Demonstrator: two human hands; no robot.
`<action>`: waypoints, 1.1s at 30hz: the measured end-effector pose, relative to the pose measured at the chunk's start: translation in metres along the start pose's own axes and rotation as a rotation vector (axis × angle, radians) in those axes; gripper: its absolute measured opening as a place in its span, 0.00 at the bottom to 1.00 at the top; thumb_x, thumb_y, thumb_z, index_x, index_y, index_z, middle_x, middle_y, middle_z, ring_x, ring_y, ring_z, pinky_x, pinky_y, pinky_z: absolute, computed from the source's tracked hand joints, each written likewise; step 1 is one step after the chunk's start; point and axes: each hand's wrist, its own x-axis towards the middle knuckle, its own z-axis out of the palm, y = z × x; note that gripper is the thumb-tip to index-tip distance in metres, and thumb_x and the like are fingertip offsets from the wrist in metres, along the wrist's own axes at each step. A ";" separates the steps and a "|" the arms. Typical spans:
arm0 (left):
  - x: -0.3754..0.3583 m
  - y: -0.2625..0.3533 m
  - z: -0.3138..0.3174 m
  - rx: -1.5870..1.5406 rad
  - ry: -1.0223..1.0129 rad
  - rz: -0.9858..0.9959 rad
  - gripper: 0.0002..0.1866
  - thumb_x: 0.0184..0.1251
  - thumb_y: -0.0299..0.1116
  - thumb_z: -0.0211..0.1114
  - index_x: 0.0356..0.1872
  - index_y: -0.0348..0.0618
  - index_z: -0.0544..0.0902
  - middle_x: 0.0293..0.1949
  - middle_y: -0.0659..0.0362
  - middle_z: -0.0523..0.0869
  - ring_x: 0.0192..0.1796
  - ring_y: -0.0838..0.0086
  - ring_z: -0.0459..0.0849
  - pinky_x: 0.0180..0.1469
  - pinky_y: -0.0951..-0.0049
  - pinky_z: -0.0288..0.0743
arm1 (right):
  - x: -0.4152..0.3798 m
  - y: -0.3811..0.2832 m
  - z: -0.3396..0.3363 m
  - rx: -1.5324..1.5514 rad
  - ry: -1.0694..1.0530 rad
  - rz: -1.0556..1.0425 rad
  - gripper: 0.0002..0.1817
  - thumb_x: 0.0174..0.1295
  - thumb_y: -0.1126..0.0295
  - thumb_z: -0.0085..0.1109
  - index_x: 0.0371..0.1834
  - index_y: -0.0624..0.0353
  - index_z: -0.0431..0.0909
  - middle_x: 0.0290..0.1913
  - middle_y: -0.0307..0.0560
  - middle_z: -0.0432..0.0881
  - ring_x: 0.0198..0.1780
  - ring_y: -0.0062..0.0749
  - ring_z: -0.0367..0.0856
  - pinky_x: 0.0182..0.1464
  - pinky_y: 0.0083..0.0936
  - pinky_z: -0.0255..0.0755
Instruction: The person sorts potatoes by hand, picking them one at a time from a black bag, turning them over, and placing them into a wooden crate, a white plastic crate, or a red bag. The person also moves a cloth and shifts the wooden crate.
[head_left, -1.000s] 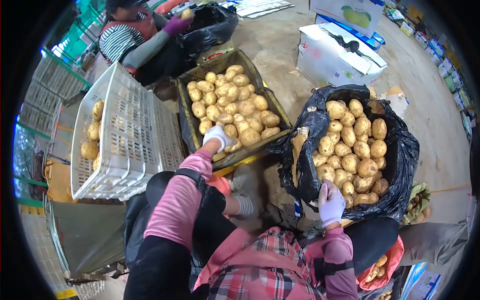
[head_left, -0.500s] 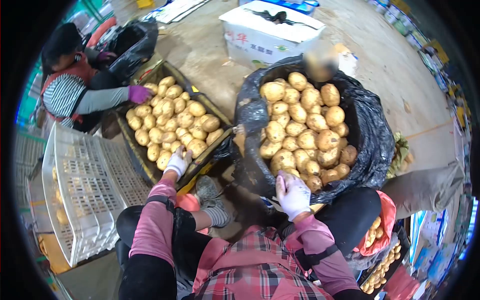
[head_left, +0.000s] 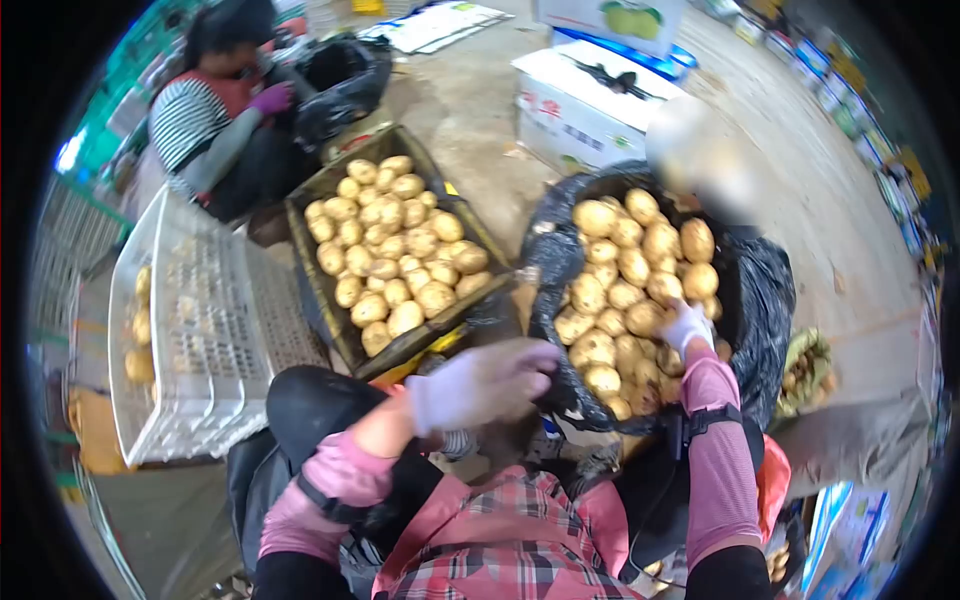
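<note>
- Touching potatoes (head_left: 633,267) heaped inside the black bag (head_left: 768,335) is the right hand (head_left: 688,328); whether it grips one, I cannot tell.
- The blurred left hand (head_left: 485,384), fingers loosely apart, hangs near the bag.

- Fisheye: edges bend hard, corners black
- Soft, mod. light; hot glare far L, nr green mesh sheeting (head_left: 118,122)
- White boxy cardboard carton (head_left: 568,128): top v. bright
- L hand in pale-lavender fabric glove (head_left: 482,386) motion-blurred
- Hazy round smear (head_left: 705,165) over black crinkled plastic bag (head_left: 768,325)
</note>
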 end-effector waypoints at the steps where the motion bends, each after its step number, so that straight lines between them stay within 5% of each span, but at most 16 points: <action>1: 0.012 -0.018 0.006 -0.097 -0.048 -0.001 0.25 0.78 0.42 0.59 0.69 0.39 0.71 0.57 0.57 0.82 0.55 0.73 0.80 0.60 0.72 0.74 | -0.003 -0.002 0.001 -0.019 0.025 0.006 0.33 0.47 0.59 0.74 0.61 0.45 0.79 0.60 0.60 0.76 0.64 0.55 0.75 0.67 0.44 0.70; 4: 0.040 -0.050 0.028 -0.062 0.120 0.109 0.22 0.75 0.46 0.62 0.59 0.40 0.75 0.38 0.65 0.79 0.34 0.83 0.72 0.37 0.79 0.70 | 0.011 0.007 0.010 0.037 0.020 0.038 0.39 0.40 0.62 0.80 0.63 0.47 0.78 0.59 0.58 0.79 0.62 0.56 0.77 0.66 0.44 0.72; 7: 0.042 -0.050 0.030 -0.370 0.062 0.018 0.19 0.75 0.46 0.62 0.54 0.41 0.76 0.36 0.67 0.76 0.37 0.83 0.72 0.39 0.80 0.70 | 0.005 0.004 0.005 0.931 -0.328 -0.118 0.43 0.40 0.64 0.84 0.62 0.65 0.72 0.50 0.52 0.86 0.53 0.36 0.84 0.54 0.28 0.79; 8: 0.042 -0.050 0.027 -0.409 0.022 0.036 0.23 0.75 0.40 0.63 0.66 0.43 0.73 0.49 0.63 0.82 0.47 0.82 0.80 0.48 0.76 0.78 | -0.014 -0.003 -0.007 0.912 -0.315 -0.193 0.43 0.41 0.64 0.84 0.61 0.67 0.71 0.50 0.51 0.86 0.52 0.33 0.84 0.53 0.26 0.79; 12: 0.043 -0.038 0.034 -0.380 0.012 0.096 0.27 0.79 0.37 0.57 0.74 0.45 0.60 0.61 0.59 0.75 0.55 0.72 0.81 0.56 0.69 0.79 | -0.128 -0.070 -0.067 0.882 -0.162 -0.507 0.49 0.41 0.59 0.85 0.66 0.69 0.68 0.55 0.53 0.82 0.56 0.33 0.81 0.60 0.27 0.74; 15: 0.059 -0.060 0.041 -0.311 0.072 0.437 0.27 0.83 0.48 0.46 0.73 0.42 0.62 0.64 0.55 0.76 0.58 0.68 0.82 0.57 0.65 0.82 | -0.182 -0.105 -0.089 0.747 0.042 -0.710 0.51 0.45 0.56 0.82 0.70 0.70 0.66 0.61 0.59 0.76 0.61 0.41 0.77 0.67 0.29 0.67; 16: 0.040 -0.028 0.038 -0.626 -0.055 0.292 0.28 0.83 0.51 0.44 0.72 0.42 0.63 0.64 0.54 0.76 0.58 0.68 0.83 0.55 0.65 0.83 | -0.185 -0.108 -0.072 1.108 -0.030 -0.644 0.47 0.49 0.58 0.79 0.69 0.70 0.66 0.62 0.61 0.75 0.61 0.45 0.78 0.65 0.30 0.69; 17: 0.028 -0.010 0.037 -0.936 -0.185 0.136 0.30 0.83 0.53 0.42 0.72 0.41 0.65 0.64 0.53 0.77 0.57 0.68 0.83 0.54 0.66 0.84 | -0.189 -0.113 -0.072 1.081 0.027 -0.646 0.46 0.51 0.59 0.78 0.70 0.70 0.66 0.62 0.61 0.75 0.61 0.44 0.78 0.64 0.31 0.70; 19: 0.025 -0.007 0.037 -0.881 -0.147 0.137 0.30 0.82 0.57 0.40 0.66 0.42 0.70 0.52 0.55 0.81 0.45 0.70 0.84 0.42 0.71 0.81 | -0.198 -0.118 -0.075 1.019 0.142 -0.646 0.43 0.55 0.60 0.76 0.70 0.70 0.66 0.61 0.60 0.76 0.60 0.42 0.78 0.63 0.31 0.71; 20: 0.023 -0.007 0.039 -0.856 -0.130 0.133 0.30 0.81 0.58 0.38 0.63 0.43 0.73 0.46 0.56 0.83 0.38 0.71 0.84 0.36 0.74 0.80 | -0.201 -0.124 -0.073 0.871 0.335 -0.687 0.31 0.61 0.61 0.70 0.63 0.69 0.73 0.53 0.58 0.82 0.53 0.36 0.82 0.56 0.29 0.75; 22: 0.018 -0.007 0.042 -0.808 -0.094 0.125 0.33 0.80 0.61 0.36 0.57 0.44 0.78 0.34 0.58 0.87 0.26 0.74 0.84 0.24 0.80 0.77 | -0.217 -0.133 -0.087 1.044 0.186 -0.456 0.22 0.65 0.63 0.66 0.56 0.69 0.78 0.47 0.56 0.85 0.47 0.35 0.84 0.52 0.27 0.77; 24: 0.013 -0.009 0.042 -0.769 -0.123 0.120 0.35 0.79 0.63 0.35 0.57 0.43 0.78 0.35 0.56 0.87 0.25 0.74 0.84 0.23 0.80 0.75 | -0.219 -0.133 -0.089 0.991 0.240 -0.436 0.14 0.72 0.66 0.57 0.43 0.69 0.83 0.39 0.54 0.88 0.39 0.31 0.86 0.45 0.26 0.78; 26: 0.011 -0.019 0.036 -0.714 -0.162 0.060 0.37 0.78 0.66 0.36 0.59 0.42 0.77 0.37 0.54 0.87 0.25 0.73 0.83 0.22 0.81 0.73 | -0.215 -0.130 -0.080 1.072 0.310 -0.515 0.14 0.73 0.68 0.54 0.42 0.69 0.83 0.40 0.53 0.88 0.39 0.29 0.85 0.45 0.26 0.78; 31: 0.002 -0.019 0.042 -0.775 -0.138 0.191 0.34 0.78 0.63 0.43 0.62 0.40 0.75 0.51 0.50 0.84 0.43 0.68 0.85 0.39 0.73 0.80 | -0.226 -0.111 -0.077 1.394 0.160 -0.460 0.15 0.75 0.66 0.53 0.44 0.70 0.82 0.42 0.49 0.87 0.46 0.27 0.82 0.52 0.25 0.75; 33: 0.002 -0.010 0.043 -0.626 -0.019 0.301 0.32 0.79 0.59 0.46 0.64 0.40 0.74 0.57 0.51 0.81 0.52 0.67 0.84 0.50 0.71 0.80 | -0.227 -0.098 -0.072 1.389 0.006 -0.531 0.18 0.75 0.64 0.55 0.57 0.69 0.76 0.53 0.46 0.82 0.50 0.25 0.79 0.55 0.23 0.74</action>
